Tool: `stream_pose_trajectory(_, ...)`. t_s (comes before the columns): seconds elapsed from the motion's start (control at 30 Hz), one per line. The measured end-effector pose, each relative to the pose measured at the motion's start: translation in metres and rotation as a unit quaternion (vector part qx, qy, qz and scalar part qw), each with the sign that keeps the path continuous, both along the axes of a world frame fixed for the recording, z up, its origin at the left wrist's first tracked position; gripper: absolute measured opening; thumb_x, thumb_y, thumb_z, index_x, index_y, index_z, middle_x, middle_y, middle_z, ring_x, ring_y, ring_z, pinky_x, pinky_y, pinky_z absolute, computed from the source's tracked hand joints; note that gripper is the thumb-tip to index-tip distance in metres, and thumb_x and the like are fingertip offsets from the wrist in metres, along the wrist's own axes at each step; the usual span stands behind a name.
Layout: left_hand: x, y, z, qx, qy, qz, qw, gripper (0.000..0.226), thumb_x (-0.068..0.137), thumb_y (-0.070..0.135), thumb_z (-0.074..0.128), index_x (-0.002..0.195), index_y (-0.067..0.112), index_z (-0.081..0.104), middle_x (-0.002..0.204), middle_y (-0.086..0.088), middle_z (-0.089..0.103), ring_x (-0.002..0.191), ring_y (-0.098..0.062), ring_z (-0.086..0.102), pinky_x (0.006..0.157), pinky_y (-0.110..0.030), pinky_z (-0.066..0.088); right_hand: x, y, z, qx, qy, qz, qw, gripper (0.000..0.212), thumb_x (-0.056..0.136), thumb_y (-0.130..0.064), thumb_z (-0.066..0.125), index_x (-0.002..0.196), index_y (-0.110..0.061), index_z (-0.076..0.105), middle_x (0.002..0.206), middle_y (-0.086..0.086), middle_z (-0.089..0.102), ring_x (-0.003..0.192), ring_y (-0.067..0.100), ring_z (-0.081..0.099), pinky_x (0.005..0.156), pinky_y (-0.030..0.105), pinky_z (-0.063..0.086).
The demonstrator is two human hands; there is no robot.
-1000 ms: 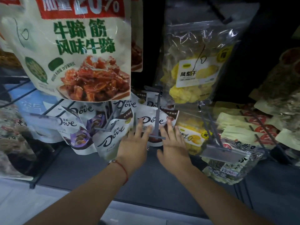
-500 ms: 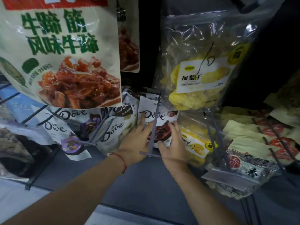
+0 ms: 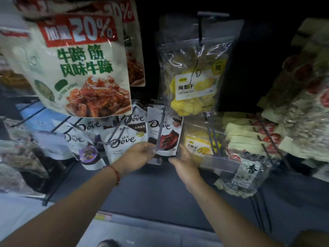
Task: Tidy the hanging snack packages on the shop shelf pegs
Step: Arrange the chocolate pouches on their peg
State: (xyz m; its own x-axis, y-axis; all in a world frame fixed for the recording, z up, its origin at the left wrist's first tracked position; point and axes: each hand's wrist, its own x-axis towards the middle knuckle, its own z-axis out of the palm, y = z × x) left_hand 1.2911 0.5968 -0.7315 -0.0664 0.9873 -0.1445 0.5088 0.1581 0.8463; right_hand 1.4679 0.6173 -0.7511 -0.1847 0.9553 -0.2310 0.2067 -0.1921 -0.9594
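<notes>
The left hand point(image 3: 140, 154) is gripping the bottom left corner of a red-and-white Dove chocolate packet point(image 3: 164, 134), while the right hand point(image 3: 183, 161) is gripping its bottom right edge, fingers curled behind. The packet is hanging on a grey peg point(image 3: 160, 129) in the lower row, just beside other Dove packets point(image 3: 122, 139). Holding both lower corners is probably letting the person square it up and slide it along the peg.
</notes>
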Motion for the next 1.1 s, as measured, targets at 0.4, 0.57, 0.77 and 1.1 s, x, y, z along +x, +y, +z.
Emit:
stream_pose_trajectory(0.4,-0.047,-0.15,-0.003,0.042,0.334,0.01,0.941,0.057,0.086,0.024,0.067,0.14,0.022,0.051,0.144,-0.006,0.047,0.13,-0.024,0.048,0.107,-0.032,0.037,0.018,-0.103,0.032,0.211,-0.425,0.235,0.848,0.078,0.095,-0.038,0.053,0.155,-0.027,0.005,0.162,0.003,-0.015,0.149,0.029,-0.008,0.119,0.043,0.005)
stream_pose_trajectory(0.57,-0.055,-0.208,-0.006,-0.019,0.389,0.051,0.92,0.063,0.086,0.041,0.059,0.145,0.027,0.042,0.155,-0.011,0.032,0.138,-0.029,0.039,0.107,-0.039,0.04,0.012,-0.112,0.032,0.257,-0.444,0.276,0.813,0.078,0.095,-0.039,0.052,0.155,-0.025,0.004,0.162,0.006,-0.012,0.149,0.03,-0.005,0.119,0.044,0.006)
stream_pose_trajectory(0.77,-0.056,-0.213,0.014,0.005,0.464,0.025,0.885,0.068,0.09,0.042,0.055,0.151,0.026,0.031,0.159,-0.014,0.02,0.142,-0.036,0.031,0.109,-0.045,0.034,-0.003,-0.12,0.025,0.275,-0.442,0.298,0.8,0.078,0.095,-0.039,0.053,0.155,-0.024,0.005,0.163,0.007,-0.009,0.149,0.031,-0.003,0.12,0.045,0.006)
stream_pose_trajectory(1.1,-0.073,-0.143,-0.001,0.084,0.522,-0.034,0.848,0.084,0.085,0.046,0.061,0.154,0.023,0.018,0.16,-0.017,0.012,0.144,-0.042,0.022,0.112,-0.053,0.026,-0.065,-0.103,0.022,0.305,-0.458,0.283,0.785,0.079,0.096,-0.037,0.051,0.155,-0.025,0.0,0.162,0.004,-0.014,0.149,0.029,-0.01,0.121,0.046,0.0)
